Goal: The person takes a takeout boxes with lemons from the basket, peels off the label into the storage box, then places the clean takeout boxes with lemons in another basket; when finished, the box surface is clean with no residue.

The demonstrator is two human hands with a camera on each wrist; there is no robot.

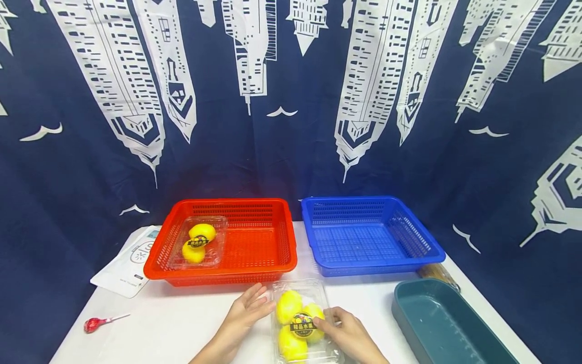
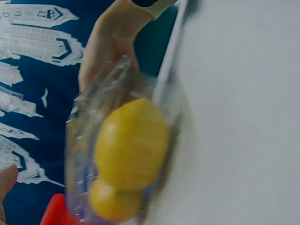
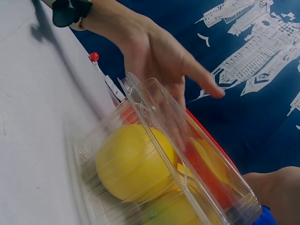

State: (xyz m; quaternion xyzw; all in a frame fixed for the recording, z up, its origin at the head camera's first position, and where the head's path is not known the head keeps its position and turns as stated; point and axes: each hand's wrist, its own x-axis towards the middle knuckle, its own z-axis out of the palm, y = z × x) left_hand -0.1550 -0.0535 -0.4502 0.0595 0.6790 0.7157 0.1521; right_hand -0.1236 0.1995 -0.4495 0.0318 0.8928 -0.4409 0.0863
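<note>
A clear plastic box (image 1: 324,293) of several yellow lemons (image 1: 289,306), with a round black fruit label (image 1: 303,326), is at the table's front middle. My right hand (image 1: 352,334) grips its right side, thumb over the lid near the label. Beside the box's left edge is my left hand (image 1: 241,317), fingers extended and thumb apart, gripping nothing. In the right wrist view the left hand (image 3: 157,58) shows behind the clear lid; whether its fingertips touch the plastic I cannot tell. The left wrist view is blurred, with lemons (image 2: 133,143) inside the box.
A red basket (image 1: 218,275) holds another lemon box (image 1: 219,227). Right of it stands a blue basket (image 1: 373,265). A dark green tray (image 1: 436,303) lies at the right, near a brownish package (image 1: 440,274). A red lollipop (image 1: 93,325) and a white packet (image 1: 123,275) lie left.
</note>
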